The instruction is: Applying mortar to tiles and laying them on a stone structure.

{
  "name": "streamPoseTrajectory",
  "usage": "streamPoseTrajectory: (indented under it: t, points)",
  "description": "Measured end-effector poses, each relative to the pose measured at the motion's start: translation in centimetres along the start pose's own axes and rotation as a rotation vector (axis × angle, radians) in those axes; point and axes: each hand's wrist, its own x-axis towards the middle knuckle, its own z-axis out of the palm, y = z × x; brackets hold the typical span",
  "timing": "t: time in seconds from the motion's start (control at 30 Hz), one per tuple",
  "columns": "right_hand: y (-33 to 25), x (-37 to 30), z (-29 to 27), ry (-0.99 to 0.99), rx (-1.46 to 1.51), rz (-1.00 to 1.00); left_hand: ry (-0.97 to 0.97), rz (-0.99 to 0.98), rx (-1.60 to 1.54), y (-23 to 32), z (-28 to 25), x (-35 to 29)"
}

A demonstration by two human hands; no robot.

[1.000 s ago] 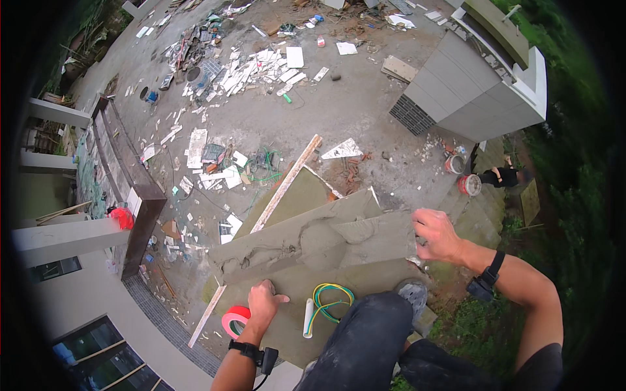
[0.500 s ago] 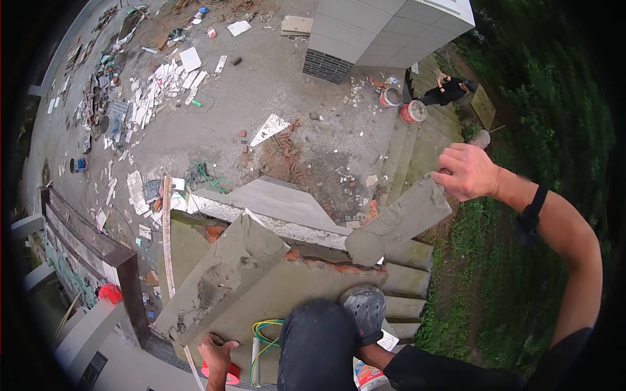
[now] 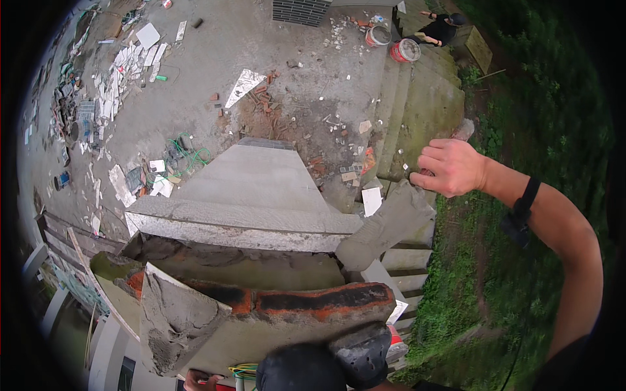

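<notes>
My right hand (image 3: 450,166) is closed around the handle of a wide flat trowel (image 3: 394,221), whose grey-smeared blade slants down to the left. The blade's far end lies over the right end of a pale slab (image 3: 248,236) along the wall. At the lower edge, my left hand (image 3: 202,380) is partly cut off; its fingers are bent at the near edge of a mortar-covered board (image 3: 176,322), which is steeply tilted. How it grips the board is partly hidden. Between slab and board runs a wall top with bare orange and blackened brick (image 3: 319,301).
My dark knee (image 3: 303,368) and grey shoe (image 3: 362,355) are at the near edge. Steps (image 3: 407,259) descend on the right beside greenery. Below lie rubble, white offcuts (image 3: 130,72) and two buckets (image 3: 405,51). A person (image 3: 443,29) in dark clothes is by them.
The view has tipped down and nearer. The board has swung left and tilted more steeply, with my left hand lower in view. The trowel has shifted slightly left over the slab's end.
</notes>
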Motion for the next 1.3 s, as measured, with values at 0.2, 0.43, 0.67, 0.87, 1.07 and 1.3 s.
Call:
streamPoseTrajectory:
  t: [0.2, 0.43, 0.67, 0.87, 1.07, 1.3]
  points:
    - [0.5, 2.9, 0.0, -0.113, 0.035, -0.082, -0.013, -0.072, -0.125, -1.2, 0.2, -0.4]
    - [1.9, 10.0, -1.9, -0.446, -0.012, -0.254, -0.004, -0.042, -0.08, -1.2, 0.6, -0.1]
    - [1.6, 16.5, -1.5, -0.399, -0.111, -0.501, 0.026, -0.079, -0.002, -2.5, -0.2, -0.8]
    - [-0.4, 22.1, -1.4, -0.615, -0.1, -0.696, -0.007, -0.025, 0.029, -2.7, -0.1, -0.6]
    - [-2.8, 26.1, -3.8, -0.66, -0.345, -0.803, 0.041, -0.021, -0.04, -1.9, 0.4, 0.1]
    - [-3.0, 27.3, -0.7, -0.468, -0.253, -0.847, 0.041, 0.014, 0.066, -3.6, 0.8, 0.3]
